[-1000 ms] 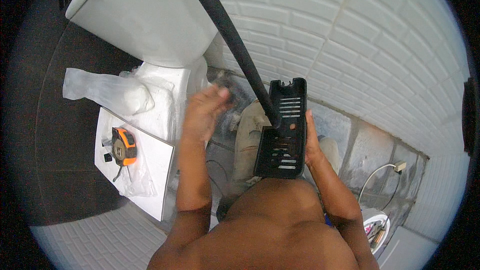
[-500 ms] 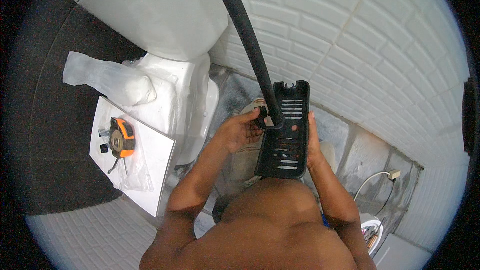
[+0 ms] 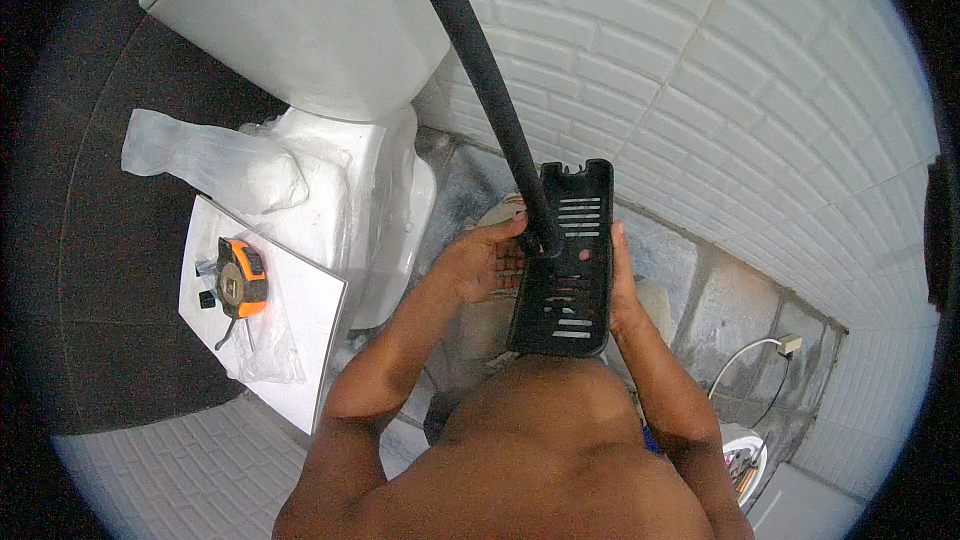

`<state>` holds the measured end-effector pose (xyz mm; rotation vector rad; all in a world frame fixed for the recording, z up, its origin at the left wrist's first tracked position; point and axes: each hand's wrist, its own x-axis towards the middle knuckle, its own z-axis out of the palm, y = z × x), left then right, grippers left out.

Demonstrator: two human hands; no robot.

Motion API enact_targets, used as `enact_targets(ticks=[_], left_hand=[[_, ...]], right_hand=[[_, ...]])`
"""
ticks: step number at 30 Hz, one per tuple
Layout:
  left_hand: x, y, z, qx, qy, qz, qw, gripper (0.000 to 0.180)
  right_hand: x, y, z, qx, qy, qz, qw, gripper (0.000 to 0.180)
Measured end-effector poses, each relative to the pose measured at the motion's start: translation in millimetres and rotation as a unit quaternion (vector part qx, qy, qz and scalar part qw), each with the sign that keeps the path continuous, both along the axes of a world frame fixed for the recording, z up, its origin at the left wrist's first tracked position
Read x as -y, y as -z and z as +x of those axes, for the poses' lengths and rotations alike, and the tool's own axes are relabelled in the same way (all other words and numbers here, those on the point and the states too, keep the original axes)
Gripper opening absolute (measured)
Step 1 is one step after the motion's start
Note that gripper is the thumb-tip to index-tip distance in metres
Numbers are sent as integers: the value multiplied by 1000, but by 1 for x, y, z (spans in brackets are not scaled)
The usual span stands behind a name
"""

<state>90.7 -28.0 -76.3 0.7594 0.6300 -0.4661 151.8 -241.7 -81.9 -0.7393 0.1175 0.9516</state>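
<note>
A black slotted plastic shelf tray (image 3: 565, 285) is held upright in front of my body, its notched end farther away. My right hand (image 3: 624, 285) grips its right edge, with the fingers mostly hidden behind it. A thick black pole (image 3: 478, 70) slants down from the top and ends at the tray's left side. Against this lower end, my left hand (image 3: 488, 258) pinches a small black plastic piece (image 3: 531, 238), partly hidden by the pole. The other fingers of that hand are curled beside the tray's left edge.
Left stands a white toilet (image 3: 385, 210) with a plastic bag (image 3: 215, 162) on its lid. An orange-black tape measure (image 3: 241, 278) lies on a white board (image 3: 300, 285). White brick-pattern wall (image 3: 640, 60) rises at right. A bucket of tools (image 3: 745, 465) stands lower right.
The small black piece in my left fingers has moved in against the pole's lower end and is now less visible. The tray and pole have shifted slightly left in view.
</note>
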Motion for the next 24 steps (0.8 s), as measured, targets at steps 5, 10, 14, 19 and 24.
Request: enact_targets(ticks=[5,10,14,19,24], left_hand=[[4,0,1,16,0,1,1000,44],[11,-5,3,-15,-23,5,1000,41],[19,-2,3,17,-62,-16,998,41],[10,16,1,19,-42,-22,999,36],[-10,26,-13,19,-59,-112,992,42]], right_hand=[[0,3,1,-11,3,-17,1000,74],[-3,-5,-2,-14,26,-19,999,72],[-3,-11,-3,-9,27,-17,999,71],[-4,-11,-2,-19,16,-13,1000,73],[-2,-5,-2,-27,19,21,999,74]])
